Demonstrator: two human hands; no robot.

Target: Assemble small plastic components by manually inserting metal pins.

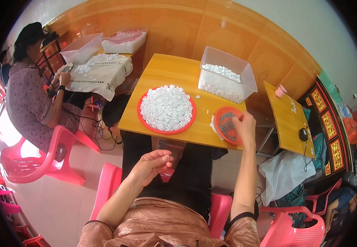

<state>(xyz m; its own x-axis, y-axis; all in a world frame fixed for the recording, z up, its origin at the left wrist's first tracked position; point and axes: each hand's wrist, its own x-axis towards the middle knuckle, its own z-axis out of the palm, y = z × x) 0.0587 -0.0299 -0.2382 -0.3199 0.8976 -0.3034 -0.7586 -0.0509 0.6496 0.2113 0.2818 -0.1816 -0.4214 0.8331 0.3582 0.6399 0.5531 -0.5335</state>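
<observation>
My left hand is held above my lap, its fingers curled and closed around a small white plastic piece that shows at the fingertips. My right hand reaches down into a small orange-red dish, fingertips pinched together among small grey metal parts. Whatever lies in that pinch is too small to make out. Left of the dish, a round red tray is heaped with white oval plastic pieces with holes in them.
A clear plastic bin of white pieces stands at the back of the yellow table. Another yellow table bears a pink cup. To the left, a co-worker handles something at a cloth-covered table. Pink chairs stand around.
</observation>
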